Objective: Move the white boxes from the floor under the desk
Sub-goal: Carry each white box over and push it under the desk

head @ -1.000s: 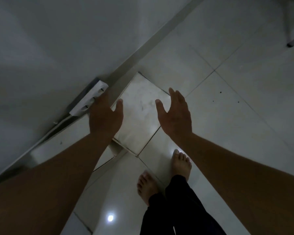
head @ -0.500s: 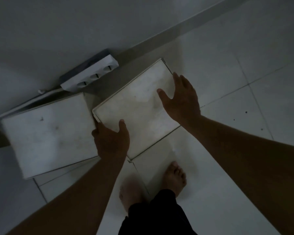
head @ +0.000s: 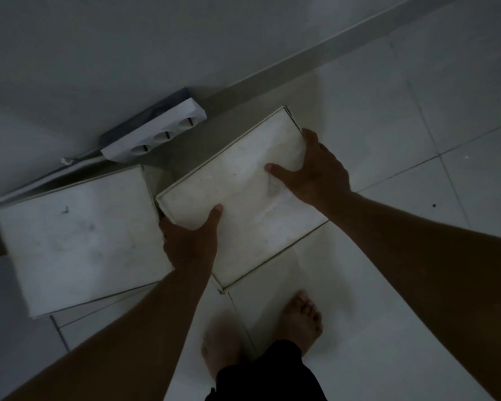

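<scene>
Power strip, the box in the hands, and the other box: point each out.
power strip [head: 159, 136], head view, middle socket.
held box [head: 243, 195], head view, middle of lid.
second box [head: 78, 238], head view, middle of top.

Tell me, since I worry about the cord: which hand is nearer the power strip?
Left. The left hand grips the box's near-left edge, below the power strip; the right hand holds the far-right edge.

Two white boxes sit on the tiled floor: one at left [head: 81, 238], one at centre [head: 243, 192]. One white power strip [head: 156, 134] shows three sockets. Two hands, left [head: 190, 241] and right [head: 315, 169], and two bare feet appear.
</scene>
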